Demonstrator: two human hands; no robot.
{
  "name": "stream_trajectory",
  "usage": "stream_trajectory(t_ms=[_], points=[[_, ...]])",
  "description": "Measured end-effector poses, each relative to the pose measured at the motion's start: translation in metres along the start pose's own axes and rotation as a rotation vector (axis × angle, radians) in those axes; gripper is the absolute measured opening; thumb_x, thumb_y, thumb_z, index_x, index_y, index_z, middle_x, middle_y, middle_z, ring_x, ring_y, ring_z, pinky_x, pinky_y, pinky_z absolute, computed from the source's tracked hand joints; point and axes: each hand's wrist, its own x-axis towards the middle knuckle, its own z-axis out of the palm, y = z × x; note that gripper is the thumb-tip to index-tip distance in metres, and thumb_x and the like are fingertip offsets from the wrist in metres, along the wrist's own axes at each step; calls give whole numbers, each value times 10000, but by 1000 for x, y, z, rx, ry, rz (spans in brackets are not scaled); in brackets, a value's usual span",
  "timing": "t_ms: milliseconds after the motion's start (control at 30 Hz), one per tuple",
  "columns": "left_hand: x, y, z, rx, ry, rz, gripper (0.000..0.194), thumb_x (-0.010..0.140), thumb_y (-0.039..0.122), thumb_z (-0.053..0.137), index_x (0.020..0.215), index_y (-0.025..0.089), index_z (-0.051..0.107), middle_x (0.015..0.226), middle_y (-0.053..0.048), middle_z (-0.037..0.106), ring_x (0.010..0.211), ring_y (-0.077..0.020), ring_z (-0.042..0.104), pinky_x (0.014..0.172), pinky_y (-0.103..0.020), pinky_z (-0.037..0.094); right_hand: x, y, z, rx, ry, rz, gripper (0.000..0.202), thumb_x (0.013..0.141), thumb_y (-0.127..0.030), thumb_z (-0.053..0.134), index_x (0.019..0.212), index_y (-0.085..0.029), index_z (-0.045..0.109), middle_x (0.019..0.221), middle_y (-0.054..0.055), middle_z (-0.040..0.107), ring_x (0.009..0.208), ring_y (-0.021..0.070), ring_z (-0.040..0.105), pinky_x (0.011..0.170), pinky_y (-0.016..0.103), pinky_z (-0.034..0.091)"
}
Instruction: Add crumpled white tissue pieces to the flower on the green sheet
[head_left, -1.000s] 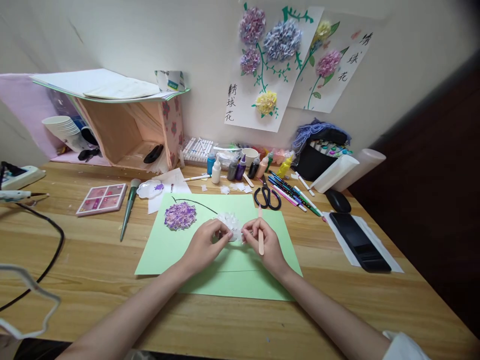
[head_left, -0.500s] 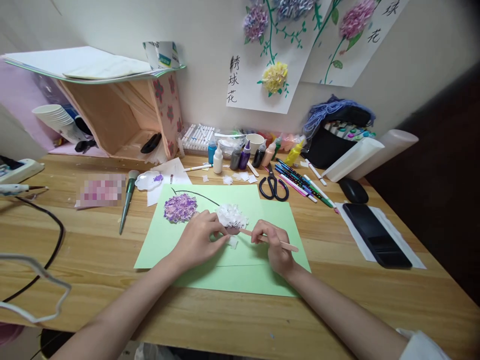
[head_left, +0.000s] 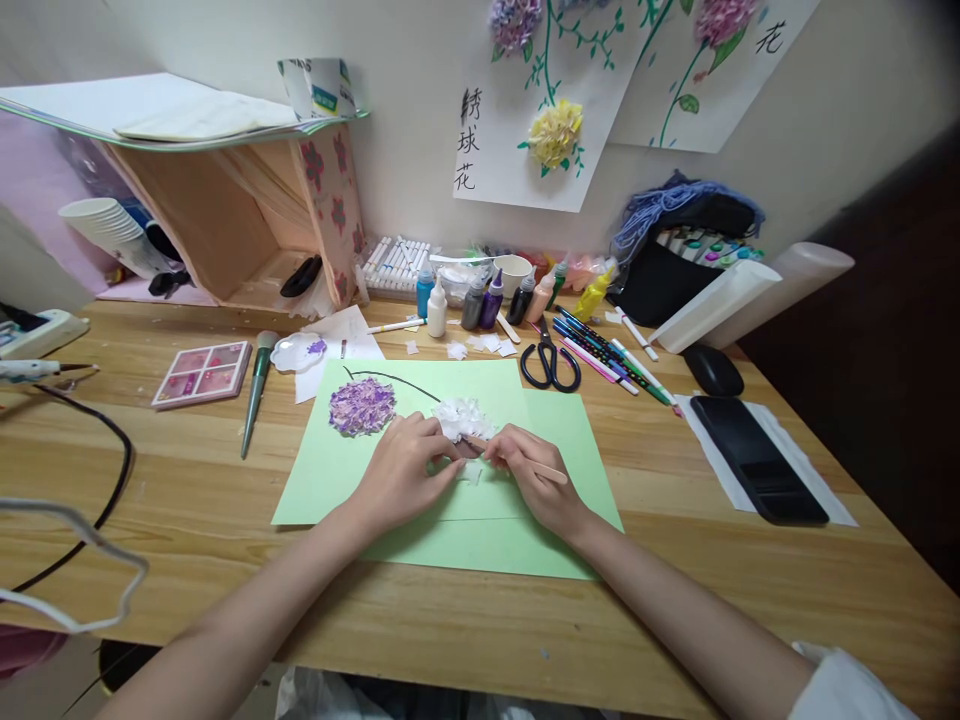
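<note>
Green paper (head_left: pixel 322 490) lies on the wooden table, bearing a purple paper flower (head_left: pixel 362 406) and a white paper flower (head_left: pixel 459 418). A thin dark stem line arches between them. My right hand (head_left: pixel 536 480) grips a wooden stick (head_left: pixel 550 472), its tip at the white flower's lower edge. My left hand (head_left: pixel 409 465) rests on the paper beside that flower, thumb and fingertips close together; whatever they pinch is too small to make out. Just below the fingertips lies a small white paper piece (head_left: pixel 470 472).
Black scissors (head_left: pixel 550 362), pens (head_left: pixel 600 350) and paint bottles (head_left: pixel 472 303) stand or lie behind the paper. A phone (head_left: pixel 757 460) and mouse (head_left: pixel 712 371) are at right; a brush (head_left: pixel 256 395) and a pink palette (head_left: pixel 202 374) at left.
My right hand has moved left and slightly up, bringing the stick's tip onto the white flower's lower edge. My left hand stays nearly in place. The camera view has shifted slightly.
</note>
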Motion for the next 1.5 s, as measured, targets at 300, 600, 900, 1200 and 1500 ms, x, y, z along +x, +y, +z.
stream_trajectory(t_ms=[300,600,900,1200,1500], points=[[4,2,11,56,75,15,149,831,259,564,772,222,695,710,-27,586,731,-171,483,658,-318,318,2,0,0,51,32,70,361,956,-394,348,761,-201,582,703,13,551,670,155,516,613,271,390],[9,-2,12,125,150,-21,181,843,269,549,720,197,660,711,-21,577,734,-170,473,663,-319,313,1,0,0,179,55,78,362,954,-387,347,763,-193,586,691,4,538,643,141,488,592,261,380],[12,-5,13,162,178,-12,190,847,277,543,729,205,673,706,-22,576,732,-174,475,657,-318,309,-7,6,1,165,116,-29,433,966,-373,300,679,-191,568,649,10,523,608,141,481,598,274,383],[13,-4,13,171,213,-6,178,830,264,547,704,199,653,719,-27,584,732,-174,482,658,-317,312,-4,9,2,95,41,3,402,973,-357,293,733,-192,570,693,5,527,665,141,509,625,269,390],[13,-3,14,221,245,8,147,805,225,556,681,187,624,715,-25,579,721,-172,480,647,-311,322,-3,6,2,120,25,5,380,976,-351,303,758,-196,573,713,8,529,681,139,510,625,266,394]])
